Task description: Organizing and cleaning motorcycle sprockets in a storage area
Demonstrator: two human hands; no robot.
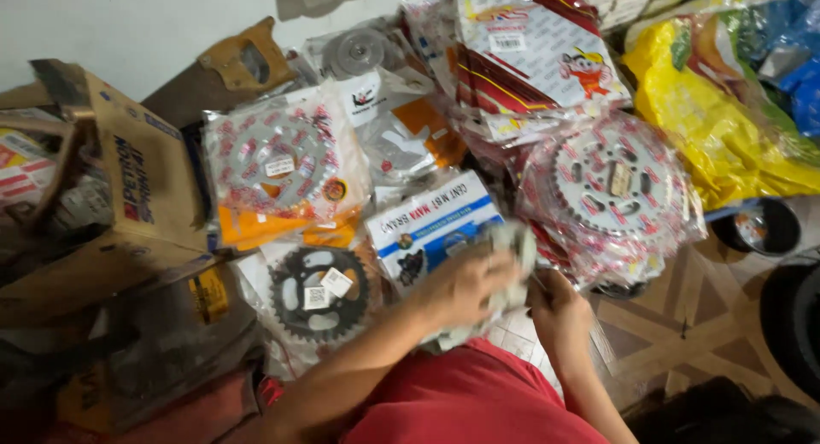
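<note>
My left hand [457, 286] presses a pale crumpled cloth [515, 248] against a blue-and-white packaged part [431, 226], fingers closed on the cloth. My right hand [559, 303] sits just right of it, fingers curled under the edge of the same packet; what it grips is partly hidden. A bagged silver sprocket [619, 188] with red print lies directly right of both hands. A black sprocket [318, 292] in clear wrap lies to the left of my left forearm.
Another silver sprocket on orange card [278, 166] lies at left. A stack of red-and-white packets [530, 55] sits behind. An open cardboard box [141, 188] stands far left, yellow plastic bags [722, 119] far right, and a black tyre [790, 316] on the tiled floor.
</note>
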